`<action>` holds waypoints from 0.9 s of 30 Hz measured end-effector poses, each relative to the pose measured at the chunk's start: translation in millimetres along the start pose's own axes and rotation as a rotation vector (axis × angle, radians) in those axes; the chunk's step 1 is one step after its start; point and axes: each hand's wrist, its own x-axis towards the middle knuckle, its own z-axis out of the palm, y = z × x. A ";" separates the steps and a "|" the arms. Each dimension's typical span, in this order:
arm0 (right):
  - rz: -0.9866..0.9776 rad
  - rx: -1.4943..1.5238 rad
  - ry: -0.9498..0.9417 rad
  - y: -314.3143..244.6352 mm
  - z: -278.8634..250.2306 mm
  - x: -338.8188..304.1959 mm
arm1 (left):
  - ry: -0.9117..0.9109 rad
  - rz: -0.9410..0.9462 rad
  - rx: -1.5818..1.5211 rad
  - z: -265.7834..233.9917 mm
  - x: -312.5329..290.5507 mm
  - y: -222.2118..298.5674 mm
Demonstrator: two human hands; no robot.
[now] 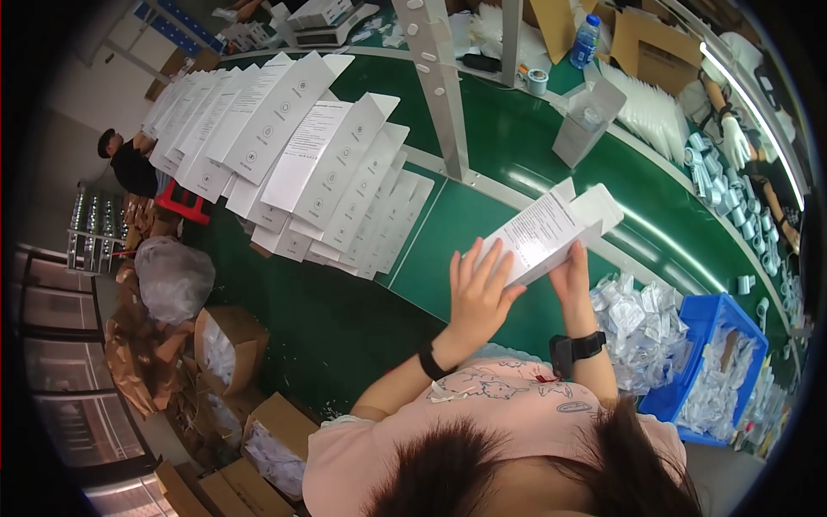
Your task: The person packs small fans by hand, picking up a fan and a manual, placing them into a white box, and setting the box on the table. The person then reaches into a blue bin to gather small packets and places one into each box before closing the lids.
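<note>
A white printed carton [536, 233] is tilted between my two hands above the green workbench, its far-end flaps standing open. My left hand [481, 289] lies along its left side, fingers stretched over the printed face and thumb toward the near edge. My right hand [570, 277] supports the right side from below, with some fingers hidden behind the carton. What is inside the carton cannot be seen. To the left, several similar white cartons [323, 164] stand in slanted, overlapping rows. Another open carton [589, 121] stands beyond the metal rail.
Right of me lie clear-wrapped packets [642, 323] and a blue crate [689, 366] of more packets. A metal post [435, 86] rises from the bench. Opposite are a blue-capped bottle [585, 41] and a co-worker's gloved hand [735, 142]. Cardboard boxes [280, 439] stand on the floor to the left.
</note>
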 end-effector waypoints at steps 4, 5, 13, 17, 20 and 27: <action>0.019 -0.197 0.236 -3.0 -41.4 -1.7 | 0.111 0.044 0.026 -73.9 40.2 -29.6; 0.054 -0.236 0.236 -3.7 -48.0 -2.0 | 0.247 0.028 0.180 -104.9 55.3 -37.3; 0.195 -0.223 0.360 22.9 -67.8 7.4 | 0.058 -0.045 0.763 -170.9 75.1 -105.4; 0.161 -0.221 0.428 15.5 -91.0 1.5 | -0.119 0.039 0.491 -145.5 51.1 -22.7; 0.183 -0.248 0.420 21.9 -99.9 -7.0 | -0.205 0.019 0.200 -86.1 25.8 -12.8; 0.212 -0.440 0.492 61.1 -83.8 -3.9 | -0.443 -0.254 0.340 28.5 -40.7 -69.4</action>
